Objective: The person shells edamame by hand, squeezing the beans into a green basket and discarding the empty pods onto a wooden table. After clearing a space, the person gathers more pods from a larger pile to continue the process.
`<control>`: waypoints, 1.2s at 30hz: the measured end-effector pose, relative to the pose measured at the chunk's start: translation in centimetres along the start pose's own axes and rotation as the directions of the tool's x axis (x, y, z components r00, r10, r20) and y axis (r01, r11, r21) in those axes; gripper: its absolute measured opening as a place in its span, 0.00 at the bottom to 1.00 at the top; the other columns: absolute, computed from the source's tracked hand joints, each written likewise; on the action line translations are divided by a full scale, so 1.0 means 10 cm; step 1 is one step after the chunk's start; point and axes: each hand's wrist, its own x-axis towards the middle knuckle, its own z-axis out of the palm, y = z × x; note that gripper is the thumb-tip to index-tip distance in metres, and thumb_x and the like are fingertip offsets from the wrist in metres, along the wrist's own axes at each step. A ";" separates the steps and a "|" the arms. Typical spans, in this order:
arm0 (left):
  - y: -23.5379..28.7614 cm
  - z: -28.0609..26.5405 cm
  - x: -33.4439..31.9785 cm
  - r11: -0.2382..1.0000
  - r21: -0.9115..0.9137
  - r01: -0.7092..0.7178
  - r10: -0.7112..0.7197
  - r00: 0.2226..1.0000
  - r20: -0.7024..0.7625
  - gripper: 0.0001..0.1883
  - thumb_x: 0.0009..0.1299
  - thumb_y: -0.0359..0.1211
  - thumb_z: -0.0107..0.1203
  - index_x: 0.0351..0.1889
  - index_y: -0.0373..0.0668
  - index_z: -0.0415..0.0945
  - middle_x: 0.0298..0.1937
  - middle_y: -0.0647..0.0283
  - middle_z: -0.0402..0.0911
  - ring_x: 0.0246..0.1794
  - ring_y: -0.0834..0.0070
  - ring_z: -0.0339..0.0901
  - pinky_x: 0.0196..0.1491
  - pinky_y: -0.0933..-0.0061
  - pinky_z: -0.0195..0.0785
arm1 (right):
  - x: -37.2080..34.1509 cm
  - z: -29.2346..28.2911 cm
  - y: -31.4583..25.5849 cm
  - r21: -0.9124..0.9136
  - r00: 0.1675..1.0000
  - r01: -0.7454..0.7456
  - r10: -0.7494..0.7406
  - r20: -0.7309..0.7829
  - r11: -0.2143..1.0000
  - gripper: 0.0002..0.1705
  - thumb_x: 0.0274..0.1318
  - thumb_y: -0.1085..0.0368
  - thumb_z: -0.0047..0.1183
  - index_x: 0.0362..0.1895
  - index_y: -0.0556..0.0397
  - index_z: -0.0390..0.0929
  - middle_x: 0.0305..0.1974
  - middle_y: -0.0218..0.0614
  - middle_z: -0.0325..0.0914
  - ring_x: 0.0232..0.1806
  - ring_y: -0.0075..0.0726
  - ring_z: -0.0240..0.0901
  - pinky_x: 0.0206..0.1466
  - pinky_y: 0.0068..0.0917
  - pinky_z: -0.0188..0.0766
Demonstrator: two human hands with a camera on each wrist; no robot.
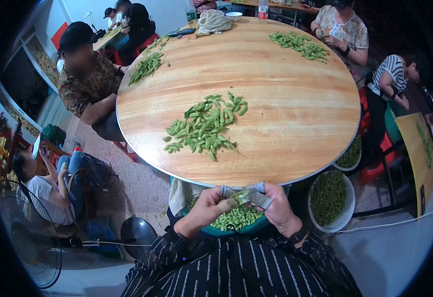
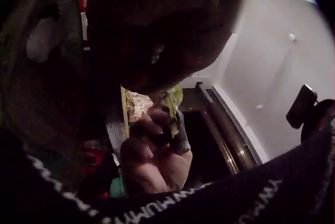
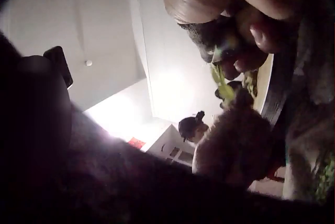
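Over the near table edge, my left hand (image 1: 202, 210) and right hand (image 1: 280, 213) meet with curled fingers, pinching a green edamame pod (image 1: 241, 197) between them. Grey and tan wraps cover some thumbs and fingertips. The same pod (image 2: 174, 101) shows at the fingers in the left wrist view, and the pod (image 3: 222, 84) appears between both hands in the right wrist view. Right below, in my lap, sits a teal basket (image 1: 250, 229) of shelled green beans (image 1: 231, 219), partly hidden by the hands. A loose heap of edamame pods (image 1: 206, 123) lies on the table ahead.
The round wooden table (image 1: 285, 133) bears more pod heaps (image 1: 300, 47) near other seated people. A white basket (image 1: 351, 210) of dark green pods or hulls stands on the floor at right. At left are a standing fan (image 1: 28, 232) and a seated person (image 1: 50, 193) with a phone.
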 end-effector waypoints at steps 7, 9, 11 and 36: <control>0.31 -0.07 0.10 0.923 0.385 -0.002 0.001 1.000 0.002 0.09 0.64 0.25 0.46 0.42 0.33 0.70 0.36 0.68 0.74 0.38 0.83 0.68 0.41 0.81 0.62 | -0.65 -0.95 -0.63 -0.872 0.914 -0.201 -0.234 -0.331 0.446 0.23 0.44 0.63 0.56 0.45 0.61 0.70 0.28 0.43 0.76 0.28 0.37 0.73 0.31 0.30 0.67; 0.49 -0.08 0.33 0.894 0.447 0.000 0.056 0.992 -0.113 0.09 0.64 0.29 0.47 0.38 0.33 0.72 0.29 0.69 0.74 0.31 0.84 0.69 0.33 0.80 0.64 | -0.84 -1.36 -0.53 -0.895 0.829 -0.429 -0.339 -0.444 0.122 0.29 0.40 0.61 0.59 0.48 0.61 0.68 0.26 0.48 0.74 0.28 0.47 0.72 0.32 0.36 0.66; 0.68 -0.17 0.66 0.646 0.759 -0.084 0.275 0.953 -0.129 0.10 0.62 0.33 0.50 0.29 0.33 0.73 0.16 0.60 0.72 0.19 0.78 0.70 0.23 0.73 0.61 | -0.93 -1.46 -0.51 -0.848 0.763 -0.512 -0.381 -0.522 0.135 0.27 0.39 0.61 0.59 0.45 0.59 0.69 0.24 0.47 0.74 0.28 0.52 0.71 0.33 0.40 0.65; 1.01 0.17 0.49 0.391 0.896 -0.210 0.008 0.974 0.225 0.07 0.57 0.28 0.55 0.32 0.36 0.74 0.20 0.58 0.75 0.21 0.77 0.71 0.26 0.75 0.65 | -0.04 -0.20 -0.52 -0.876 0.885 0.338 -0.434 0.171 0.343 0.17 0.42 0.66 0.56 0.40 0.58 0.73 0.26 0.44 0.72 0.28 0.48 0.71 0.31 0.32 0.67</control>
